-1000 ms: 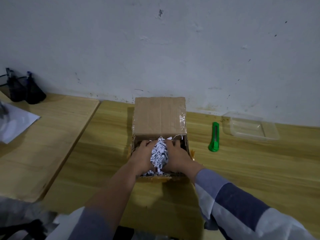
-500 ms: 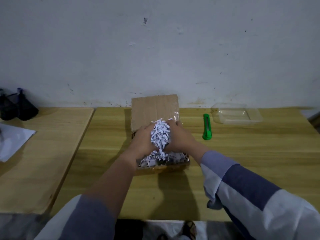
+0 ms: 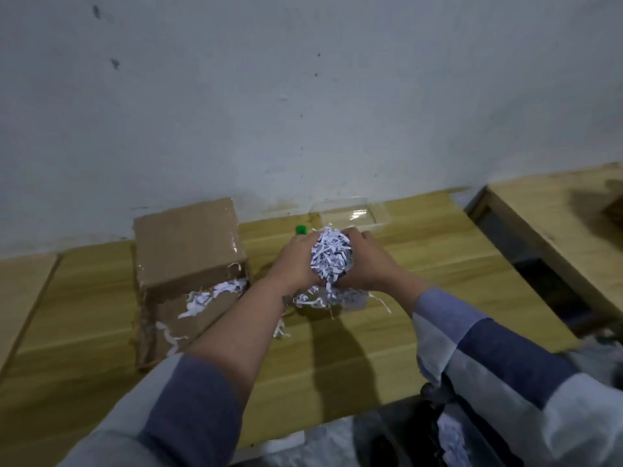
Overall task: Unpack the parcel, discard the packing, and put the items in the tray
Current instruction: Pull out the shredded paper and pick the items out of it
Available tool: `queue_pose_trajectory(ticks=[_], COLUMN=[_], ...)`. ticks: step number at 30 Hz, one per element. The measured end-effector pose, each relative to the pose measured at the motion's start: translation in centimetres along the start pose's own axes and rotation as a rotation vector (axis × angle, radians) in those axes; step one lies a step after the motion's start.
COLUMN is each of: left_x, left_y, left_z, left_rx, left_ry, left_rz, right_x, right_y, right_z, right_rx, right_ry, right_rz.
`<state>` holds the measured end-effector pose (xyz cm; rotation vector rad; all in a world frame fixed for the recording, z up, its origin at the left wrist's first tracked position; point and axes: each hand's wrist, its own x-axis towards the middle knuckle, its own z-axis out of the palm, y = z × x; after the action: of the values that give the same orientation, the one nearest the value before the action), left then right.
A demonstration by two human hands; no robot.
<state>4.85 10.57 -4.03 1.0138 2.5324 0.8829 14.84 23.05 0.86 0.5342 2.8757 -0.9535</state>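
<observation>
left hand (image 3: pixel 295 261) and right hand (image 3: pixel 365 264) are cupping shredded paper (image 3: pixel 331 256) between them | box (image 3: pixel 188 247) is lying open on bench (image 3: pixel 421 264) | no writing is showing

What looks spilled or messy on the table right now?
Loose strands of shredded paper trail below the clump held between the left hand and right hand, and a few lie on the table. More spill from the open cardboard box.

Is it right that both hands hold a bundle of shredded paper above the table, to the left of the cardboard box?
Not quite. The head view shows the left hand and right hand holding the shredded paper above the table, but to the right of the cardboard box, not to its left.
</observation>
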Motion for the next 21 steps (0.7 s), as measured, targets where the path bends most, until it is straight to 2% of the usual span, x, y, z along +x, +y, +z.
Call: queue_pose_trajectory(ticks=[5, 11, 15, 19, 21], left_x=[2.1, 1.8, 1.0, 0.1, -0.5], left_y=[4.4, 6.1, 5.4, 5.5, 5.7], left_z=[6.8, 12.8, 14.1, 12.8, 12.3], left_rx=[-0.045, -0.051, 0.035, 0.075, 0.101], left_ry=[-0.081, -0.131, -0.111, -0.169, -0.122], left_rz=[-0.020, -0.105, -0.164, -0.218, -0.217], right_x=[-1.2, -1.4, -1.1, -0.4, -0.3], right_y=[7.9, 15.0, 17.2, 18.3, 18.4], right_z=[-2.5, -1.6, -0.5, -1.7, -2.8], right_rx=[0.012, 0.046, 0.130, 0.204, 0.251], right_ry=[-0.047, -0.147, -0.183, -0.249, -0.237], right_rz=[0.044, 0.049, 0.011, -0.007, -0.027])
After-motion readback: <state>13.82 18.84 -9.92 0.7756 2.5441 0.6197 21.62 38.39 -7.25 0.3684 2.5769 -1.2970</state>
